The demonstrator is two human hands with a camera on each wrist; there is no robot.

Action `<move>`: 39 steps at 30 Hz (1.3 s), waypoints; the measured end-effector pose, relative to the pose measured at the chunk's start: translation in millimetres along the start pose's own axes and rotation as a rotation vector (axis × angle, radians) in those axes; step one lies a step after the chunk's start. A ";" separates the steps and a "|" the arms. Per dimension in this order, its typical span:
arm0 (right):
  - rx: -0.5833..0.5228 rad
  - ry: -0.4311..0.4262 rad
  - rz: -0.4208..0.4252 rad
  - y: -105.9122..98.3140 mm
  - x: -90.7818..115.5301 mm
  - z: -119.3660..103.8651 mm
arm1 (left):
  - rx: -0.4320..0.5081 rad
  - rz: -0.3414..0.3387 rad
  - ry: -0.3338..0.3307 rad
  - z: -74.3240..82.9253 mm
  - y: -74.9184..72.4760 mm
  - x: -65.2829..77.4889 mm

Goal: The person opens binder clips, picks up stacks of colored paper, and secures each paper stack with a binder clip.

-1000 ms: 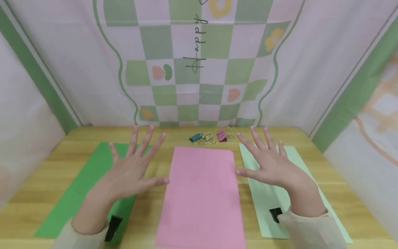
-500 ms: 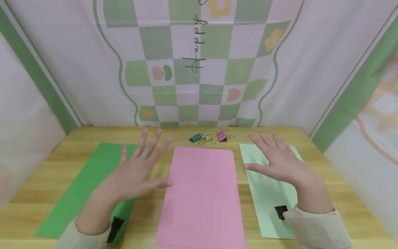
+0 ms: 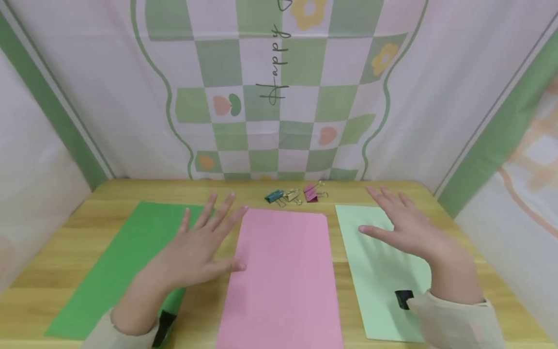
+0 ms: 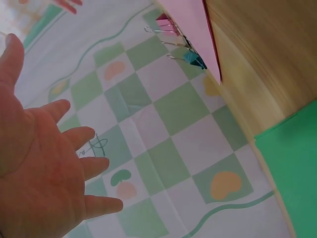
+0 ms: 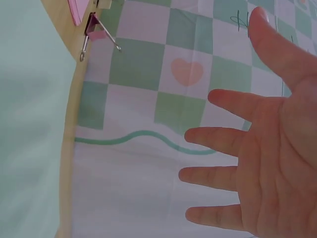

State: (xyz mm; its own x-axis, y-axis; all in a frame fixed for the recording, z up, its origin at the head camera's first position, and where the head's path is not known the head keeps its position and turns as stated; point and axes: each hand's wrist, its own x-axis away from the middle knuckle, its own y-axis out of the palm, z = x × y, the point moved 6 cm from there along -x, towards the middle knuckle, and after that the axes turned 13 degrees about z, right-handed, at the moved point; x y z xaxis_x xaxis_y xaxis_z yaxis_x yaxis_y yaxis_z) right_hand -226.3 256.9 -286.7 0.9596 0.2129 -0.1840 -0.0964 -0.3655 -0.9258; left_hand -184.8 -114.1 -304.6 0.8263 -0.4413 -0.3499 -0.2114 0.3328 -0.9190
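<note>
My left hand [image 3: 193, 252] hovers with fingers spread over the right edge of the green paper [image 3: 117, 257], its thumb overlapping the pink paper [image 3: 283, 281] in the head view. Over the mint-green paper [image 3: 370, 271] is my right hand [image 3: 407, 230], fingers extended and thumb pointing inward. Neither palm holds anything: the wrist views show the left palm [image 4: 44, 168] and right palm [image 5: 277, 163] bare. Behind the pink paper lie three binder clips: a teal binder clip [image 3: 274, 196], a yellow binder clip [image 3: 291, 195] and a pink binder clip [image 3: 311, 193].
All three papers lie side by side on a wooden table [image 3: 65, 247]. A checked curtain [image 3: 301, 63] hangs right behind the far edge, with pale fabric [image 3: 39, 160] on both sides. A black strap piece [image 3: 404, 299] sits at the right cuff.
The right hand has shifted rightward and turned, its fingers closer together. My left hand has drifted slightly right and nearer to me. The papers and clips stay in place.
</note>
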 end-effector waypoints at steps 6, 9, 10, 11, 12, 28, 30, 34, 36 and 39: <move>-0.051 0.005 -0.001 -2.5 -0.6 8.9 | 0.004 -0.016 -0.009 -0.1 3.3 0.2; -0.084 0.004 -0.003 -5.8 -1.4 14.1 | 0.016 -0.030 -0.004 1.7 7.0 -1.1; -0.088 0.006 -0.003 -8.2 -1.3 15.8 | 0.022 -0.034 0.004 3.4 8.4 -2.0; -0.085 0.007 -0.001 -10.5 -1.2 17.5 | 0.027 -0.041 0.011 5.0 10.1 -2.7; -0.080 0.010 -0.001 -12.3 -1.0 19.5 | 0.027 -0.046 0.021 6.6 11.6 -3.3; -0.082 0.030 -0.028 -15.0 7.6 47.0 | 0.065 -0.162 0.200 36.7 35.6 -19.3; -0.072 0.028 -0.036 -13.6 6.5 48.7 | 0.063 -0.183 0.235 41.9 40.7 -24.1; -0.053 0.016 -0.053 -9.8 2.7 49.0 | 0.029 -0.213 0.305 51.6 50.2 -33.3; -0.056 0.010 -0.065 -7.4 -0.1 47.6 | 0.025 -0.236 0.324 56.2 54.6 -37.3; -0.070 0.001 -0.083 -3.9 -6.1 43.9 | 0.031 -0.268 0.347 63.4 59.7 -42.1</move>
State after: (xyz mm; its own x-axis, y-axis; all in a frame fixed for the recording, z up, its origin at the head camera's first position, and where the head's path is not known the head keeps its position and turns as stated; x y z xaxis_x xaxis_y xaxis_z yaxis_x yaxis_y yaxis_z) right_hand -243.4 296.8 -296.5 0.9638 0.2443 -0.1070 0.0024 -0.4092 -0.9124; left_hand -199.1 -22.8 -333.2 0.6246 -0.7674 -0.1447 0.0070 0.1908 -0.9816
